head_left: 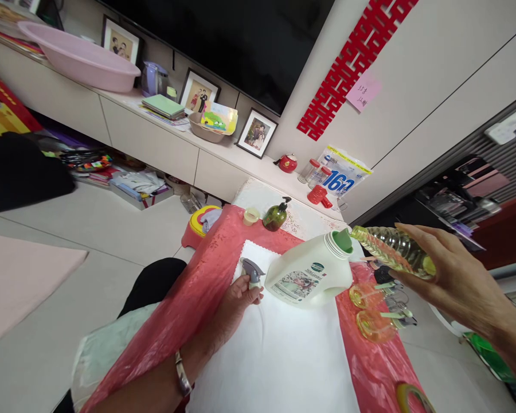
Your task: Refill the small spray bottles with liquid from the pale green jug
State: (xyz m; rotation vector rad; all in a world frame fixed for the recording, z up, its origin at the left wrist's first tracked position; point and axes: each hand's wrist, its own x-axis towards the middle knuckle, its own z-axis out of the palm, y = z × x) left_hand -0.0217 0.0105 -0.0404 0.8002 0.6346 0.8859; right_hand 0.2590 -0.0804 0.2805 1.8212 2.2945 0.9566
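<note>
My right hand (445,269) grips a clear, ribbed bottle (395,249) that is tipped on its side. The mouth of this bottle meets the open neck of a large pale green detergent jug (312,272), which stands on the white cloth. Between the fingers of my left hand (238,304) is a grey spray trigger head (252,271), held just left of the jug. Whether liquid is flowing cannot be made out.
Behind the jug stand a green pump bottle (275,215) and a small pale cup (250,216). Yellowish pump bottles (375,326) sit at the right on the red table cover (206,275), near a tape roll (413,397). A low cabinet (155,155) runs behind.
</note>
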